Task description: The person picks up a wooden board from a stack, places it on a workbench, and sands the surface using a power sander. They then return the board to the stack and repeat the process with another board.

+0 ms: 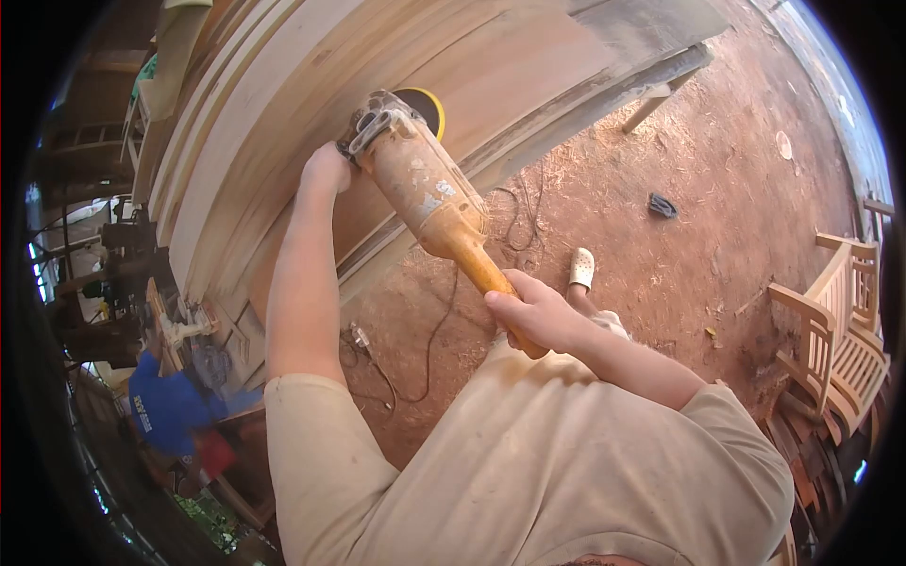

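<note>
A dusty orange power sander (425, 193) with a yellow-edged round pad (429, 108) rests over a wide wooden panel (510, 61). My right hand (540, 316) is wrapped round the rear handle of the sander, close to my body. At the head end, my left hand (328, 168) is closed on the sander's side grip, which is mostly hidden behind the fingers. The pad lies at the panel's surface, partly covered by the tool's head.
Stacked boards (212, 179) line the left. A power cord (439, 330) loops over the dirt floor (698, 274). Slatted wooden chairs (835, 321) stand at right. Another person in a blue shirt (170, 406) bends at lower left. A dark crumpled object (662, 205) lies on the ground.
</note>
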Demonstrator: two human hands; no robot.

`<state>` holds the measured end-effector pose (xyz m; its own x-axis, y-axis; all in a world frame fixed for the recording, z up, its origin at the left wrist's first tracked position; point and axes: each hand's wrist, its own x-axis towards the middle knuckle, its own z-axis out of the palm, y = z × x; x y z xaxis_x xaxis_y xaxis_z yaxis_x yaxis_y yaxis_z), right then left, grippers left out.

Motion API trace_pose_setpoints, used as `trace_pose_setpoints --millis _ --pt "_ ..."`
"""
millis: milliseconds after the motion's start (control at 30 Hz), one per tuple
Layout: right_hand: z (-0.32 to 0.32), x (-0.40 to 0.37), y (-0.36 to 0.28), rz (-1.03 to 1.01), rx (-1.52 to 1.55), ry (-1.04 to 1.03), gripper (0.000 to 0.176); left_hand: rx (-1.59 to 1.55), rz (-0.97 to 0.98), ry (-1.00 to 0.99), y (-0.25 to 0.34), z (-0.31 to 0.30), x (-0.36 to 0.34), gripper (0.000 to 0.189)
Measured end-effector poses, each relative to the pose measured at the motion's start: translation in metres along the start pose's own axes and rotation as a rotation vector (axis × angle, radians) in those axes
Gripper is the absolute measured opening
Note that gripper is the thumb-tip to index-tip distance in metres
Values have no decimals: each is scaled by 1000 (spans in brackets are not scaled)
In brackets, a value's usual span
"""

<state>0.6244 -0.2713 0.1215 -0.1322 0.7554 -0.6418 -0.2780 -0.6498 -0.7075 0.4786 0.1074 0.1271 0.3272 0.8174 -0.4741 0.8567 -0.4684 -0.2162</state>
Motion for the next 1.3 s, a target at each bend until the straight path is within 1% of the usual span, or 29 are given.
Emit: trace_pose_setpoints --millis 67,133,167,233,333,467,533,633,767,833,867,933,1067,1167,1233,1300 --pt "-15 -11 -8 12 63 20 46 51 60 2 37 -23 3 34" --pt "-29 -21 -17 4 147 58 45 9 -3 1 71 -41 8 32" --pt "-37 -22 -15 -1 148 69 45 8 7 7 82 -43 17 32" --pt "-55 -23 -10 -75 204 88 45 21 55 38 103 -47 35 32" --pt "-78 -33 -17 -86 248 119 46 9 87 48 141 -65 49 33" --pt "-107 -37 -17 -122 293 174 43 14 144 67 180 -76 86 34" --pt "-117 -42 -28 -143 322 215 41 66 174 102 199 -83 98 36" --pt "-130 -47 -35 -177 370 271 38 19 160 121 230 -105 86 39" --pt "-155 -53 -31 -180 375 249 36 100 207 124 267 -107 130 40" --pt "-159 -56 -32 -211 377 304 35 127 240 129 284 -112 138 42" --pt "-162 -56 -32 -211 382 308 35 130 245 128 291 -114 145 42" --pt "-164 -57 -30 -207 407 321 35 235 303 99 304 -117 156 43" --pt "-159 -50 -29 -210 437 315 39 167 296 110 309 -136 124 44" --pt "-135 -37 -25 -215 428 360 39 170 274 151 304 -137 114 43" --pt "-114 -28 -19 -263 525 366 35 169 373 178 297 -133 110 36" --pt "-90 -27 -12 -253 537 344 35 155 365 142 280 -127 98 38"
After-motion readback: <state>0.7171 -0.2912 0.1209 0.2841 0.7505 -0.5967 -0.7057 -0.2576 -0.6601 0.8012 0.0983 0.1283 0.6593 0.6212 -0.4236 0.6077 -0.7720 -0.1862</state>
